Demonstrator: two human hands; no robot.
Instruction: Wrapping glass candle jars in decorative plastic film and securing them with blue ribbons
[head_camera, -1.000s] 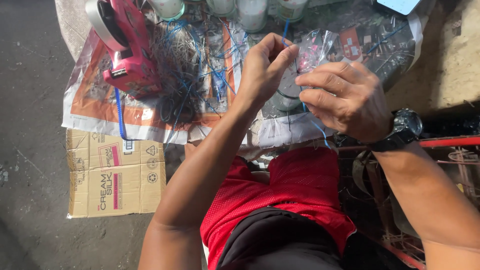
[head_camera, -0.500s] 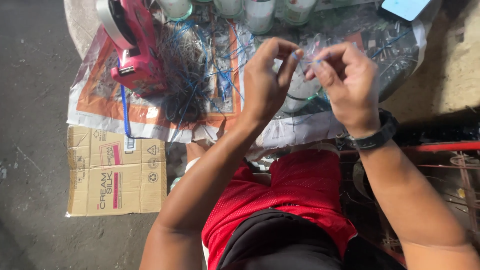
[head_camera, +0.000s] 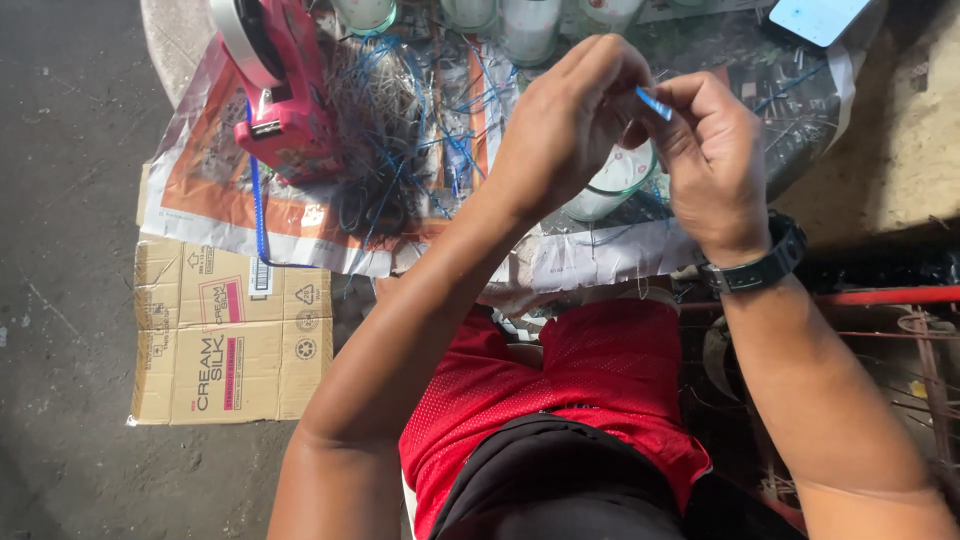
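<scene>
My left hand (head_camera: 570, 125) and my right hand (head_camera: 715, 165) meet above a low table, fingertips pinched together on a short blue strip (head_camera: 655, 103). Both hands grip the strip between thumb and fingers. A black wristwatch (head_camera: 765, 268) sits on my right wrist. Under my hands stands a clear glass cup (head_camera: 615, 185) with white contents. A heap of thin blue strips (head_camera: 400, 110) lies on a printed plastic sheet (head_camera: 210, 190) to the left.
A pink and white hand-held tool (head_camera: 285, 85) lies at the sheet's upper left. Several glass cups (head_camera: 525, 25) line the far edge. A flattened cardboard box (head_camera: 225, 335) lies on the concrete floor. A light blue card (head_camera: 815, 18) sits top right. Red metal frame (head_camera: 890, 297) at right.
Both hands have risen and closed in on each other. The right hand has turned from palm-down over the cup to pinching the blue strip with the left.
</scene>
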